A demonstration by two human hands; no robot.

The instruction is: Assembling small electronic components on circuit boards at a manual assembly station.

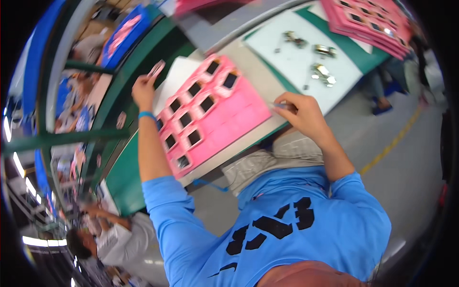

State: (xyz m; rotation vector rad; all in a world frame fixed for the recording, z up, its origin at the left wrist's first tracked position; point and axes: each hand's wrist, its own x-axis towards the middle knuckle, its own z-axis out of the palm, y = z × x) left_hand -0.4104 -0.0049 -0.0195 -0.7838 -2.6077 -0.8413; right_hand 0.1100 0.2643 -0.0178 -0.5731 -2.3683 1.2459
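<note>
A pink foam tray lies in front of me, with several dark rectangular pieces in pink frames set in its left and far parts. My left hand, with a blue band at the wrist, is raised beyond the tray's far left side. Its fingers pinch a small pink-edged piece, blurred. Close to the tray's right edge, my right hand is closed, thumb against fingers. A small greyish thing shows at its fingertips, too blurred to name.
A white board at far right carries several small metallic parts. Beyond it stands a stack of pink trays. A green conveyor with a green frame runs along the left. A co-worker in grey is at lower left.
</note>
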